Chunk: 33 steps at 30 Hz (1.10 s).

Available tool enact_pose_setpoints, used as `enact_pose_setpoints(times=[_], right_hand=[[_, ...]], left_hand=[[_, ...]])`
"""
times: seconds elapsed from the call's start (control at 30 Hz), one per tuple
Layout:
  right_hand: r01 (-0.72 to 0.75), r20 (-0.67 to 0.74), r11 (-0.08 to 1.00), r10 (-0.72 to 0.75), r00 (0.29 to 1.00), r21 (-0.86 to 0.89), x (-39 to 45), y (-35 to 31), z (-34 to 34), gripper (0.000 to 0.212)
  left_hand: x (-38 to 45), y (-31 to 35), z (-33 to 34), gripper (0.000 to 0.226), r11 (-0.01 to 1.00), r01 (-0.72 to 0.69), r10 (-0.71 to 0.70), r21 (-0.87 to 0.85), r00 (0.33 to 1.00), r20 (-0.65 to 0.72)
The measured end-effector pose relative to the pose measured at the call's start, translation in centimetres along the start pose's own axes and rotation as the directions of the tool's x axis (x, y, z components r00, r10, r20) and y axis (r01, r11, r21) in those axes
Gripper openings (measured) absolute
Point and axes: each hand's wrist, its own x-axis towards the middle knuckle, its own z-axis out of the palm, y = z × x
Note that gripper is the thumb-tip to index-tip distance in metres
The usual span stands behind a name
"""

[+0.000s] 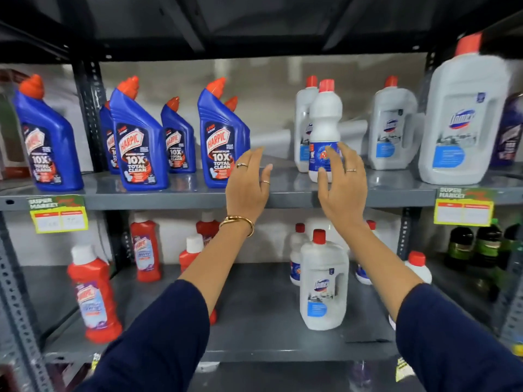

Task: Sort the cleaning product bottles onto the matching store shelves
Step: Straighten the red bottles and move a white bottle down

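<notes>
navy sleeves (158,335) lowest in frame; left hand (249,185) open, empty; right hand (342,188) open beside slim white bottle (325,123) at centre right; placing step, next likely another bottle.

The grey shelf (184,193) looks like smooth painted metal with a faint sheen. The blue Harpic bottles (138,140) are glossy plastic, the white bottles (464,120) duller plastic with paper-like labels. The price tags (58,213) look like printed paper.
</notes>
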Motion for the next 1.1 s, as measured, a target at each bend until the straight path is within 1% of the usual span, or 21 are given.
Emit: enact_pose_setpoints(times=[0.13,0.23,0.27,0.33,0.4,0.43,0.47,0.5,0.57,0.63,0.73,0.83,0.93,1.1], right_hand=[[-0.017,0.226,0.997,0.035,0.973,-0.080,2.2,2.3,-0.1,0.052],[-0.039,0.328,0.996,0.064,0.943,-0.082,3.8,3.6,0.4,0.061],[-0.074,0.362,0.996,0.088,0.928,-0.051,4.3,3.8,0.6,0.063],[-0.214,0.439,0.974,0.160,0.884,0.075,5.4,4.0,0.9,0.065],[-0.394,0.511,0.895,0.244,0.824,0.207,6.4,4.3,1.5,0.058],[-0.477,0.550,0.844,0.284,0.785,0.246,6.6,4.5,1.8,0.054],[-0.544,0.582,0.795,0.316,0.750,0.270,6.8,4.6,2.1,0.050],[-0.592,0.602,0.753,0.338,0.724,0.288,6.9,4.9,2.5,0.047],[-0.639,0.614,0.709,0.370,0.698,0.299,6.9,5.3,3.0,0.045],[-0.659,0.622,0.691,0.384,0.683,0.297,6.9,5.8,3.4,0.048],[-0.677,0.647,0.671,0.378,0.662,0.301,6.7,6.3,3.8,0.049],[-0.710,0.670,0.629,0.381,0.636,0.316,6.7,6.4,3.6,0.045],[-0.718,0.683,0.618,0.373,0.628,0.322,6.6,6.1,2.9,0.047],[-0.725,0.710,0.605,0.346,0.613,0.331,6.3,4.9,0.8,0.051]], left_hand=[[2.0,1.8,2.1,0.048,0.998,0.055,-0.057,0.018,0.992,0.109],[3.4,2.8,3.6,0.056,0.988,0.152,-0.146,-0.013,0.966,0.214],[3.8,2.9,4.2,0.059,0.978,0.204,-0.186,-0.043,0.946,0.267],[4.6,3.4,5.2,0.062,0.944,0.316,-0.260,-0.098,0.892,0.370],[5.5,4.0,6.1,0.056,0.893,0.429,-0.326,-0.137,0.825,0.461],[5.8,4.3,6.5,0.051,0.853,0.496,-0.353,-0.165,0.780,0.518],[6.1,4.5,7.1,0.047,0.817,0.545,-0.359,-0.188,0.736,0.574],[6.4,4.6,7.7,0.044,0.807,0.559,-0.341,-0.189,0.704,0.623],[6.5,4.3,8.9,0.041,0.805,0.566,-0.312,-0.176,0.658,0.686],[6.5,3.8,9.9,0.040,0.766,0.614,-0.317,-0.189,0.618,0.720],[6.4,3.2,10.4,0.040,0.699,0.682,-0.348,-0.216,0.588,0.730],[6.3,3.1,10.5,0.038,0.660,0.712,-0.375,-0.239,0.588,0.716],[6.0,3.1,10.3,0.037,0.624,0.732,-0.380,-0.273,0.590,0.713],[5.3,3.4,8.8,0.036,0.627,0.724,-0.360,-0.288,0.597,0.717]])
